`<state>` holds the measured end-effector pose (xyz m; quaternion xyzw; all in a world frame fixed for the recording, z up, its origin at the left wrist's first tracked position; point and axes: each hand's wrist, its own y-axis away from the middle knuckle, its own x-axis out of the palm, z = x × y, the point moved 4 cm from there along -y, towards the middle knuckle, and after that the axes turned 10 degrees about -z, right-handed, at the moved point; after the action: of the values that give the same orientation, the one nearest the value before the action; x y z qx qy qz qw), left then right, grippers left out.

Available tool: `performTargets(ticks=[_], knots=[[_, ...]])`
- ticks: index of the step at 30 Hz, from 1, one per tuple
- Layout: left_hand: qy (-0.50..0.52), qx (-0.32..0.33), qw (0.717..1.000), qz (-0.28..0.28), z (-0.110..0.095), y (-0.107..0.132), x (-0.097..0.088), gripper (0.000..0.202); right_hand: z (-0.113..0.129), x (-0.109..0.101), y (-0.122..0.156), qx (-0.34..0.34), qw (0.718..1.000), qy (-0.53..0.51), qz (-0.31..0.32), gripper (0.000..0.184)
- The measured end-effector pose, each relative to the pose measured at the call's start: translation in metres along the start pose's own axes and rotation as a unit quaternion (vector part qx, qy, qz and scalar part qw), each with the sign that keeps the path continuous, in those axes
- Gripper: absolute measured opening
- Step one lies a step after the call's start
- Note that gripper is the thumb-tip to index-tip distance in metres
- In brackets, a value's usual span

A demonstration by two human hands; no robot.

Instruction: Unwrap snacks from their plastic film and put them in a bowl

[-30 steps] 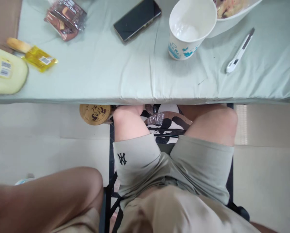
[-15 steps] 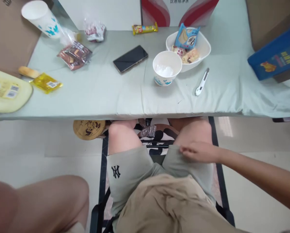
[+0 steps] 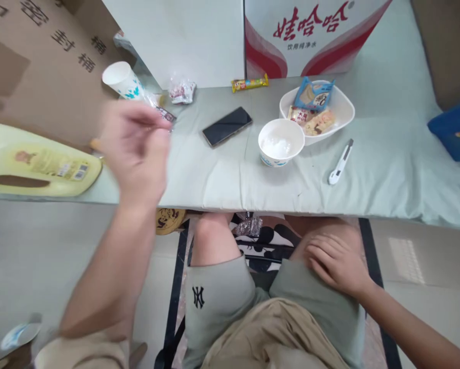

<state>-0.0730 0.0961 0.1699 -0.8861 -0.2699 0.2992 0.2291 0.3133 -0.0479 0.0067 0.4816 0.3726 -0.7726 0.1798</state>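
My left hand [image 3: 137,146] is raised over the left part of the table, blurred by movement. Its fingers are loosely bent, the thumb stands a little apart, and I see nothing held. Beyond the fingertips, part of a dark brown snack packet [image 3: 165,115] shows on the cloth; the rest is hidden. A tipped paper cup [image 3: 122,81] leans behind the hand. On my right thigh, my right hand [image 3: 335,261] lies flat and empty. A paper cup [image 3: 281,146] with clear plastic inside stands by a white bowl [image 3: 345,115] of wrapped snacks, including a blue packet [image 3: 313,96].
A black phone [image 3: 227,126] and a white utility knife [image 3: 340,163] lie on the pale green cloth. A pale yellow bottle [image 3: 41,161] lies at the left. Behind stand a cardboard box [image 3: 53,77] and a red-and-white carton [image 3: 314,38]; a blue box [image 3: 455,130] sits right.
My left hand has come into view, and the left arm now stretches forward over the table. My right hand has settled flat on the thigh. The view has shifted left and up.
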Motion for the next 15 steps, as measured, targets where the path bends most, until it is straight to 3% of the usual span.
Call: performTargets(ticks=[2,5,8,12,14,15], knots=[[-0.003,-0.018,1.000,0.010,0.038,-0.022,0.030,0.008,-0.001,0.005,-0.004,-0.010,1.000,0.016,-0.008,0.019],[-0.053,-0.048,0.997,0.040,0.116,-0.066,0.080,0.023,-0.003,0.007,-0.011,-0.006,0.999,0.026,-0.038,0.016],[-0.098,-0.045,0.993,0.049,0.180,-0.112,0.118,0.032,-0.006,0.010,-0.011,0.006,0.999,0.014,-0.047,0.016],[-0.171,-0.158,0.970,0.064,0.226,-0.153,0.146,0.052,-0.013,0.014,-0.003,0.056,0.998,0.017,-0.022,0.017],[-0.240,-0.229,0.939,0.089,0.235,-0.161,0.151,0.069,-0.015,0.014,-0.002,0.079,0.997,0.018,-0.009,0.014],[-0.253,-0.216,0.938,0.100,0.234,-0.164,0.152,0.070,-0.014,0.013,-0.003,0.085,0.996,0.019,-0.005,0.013]])
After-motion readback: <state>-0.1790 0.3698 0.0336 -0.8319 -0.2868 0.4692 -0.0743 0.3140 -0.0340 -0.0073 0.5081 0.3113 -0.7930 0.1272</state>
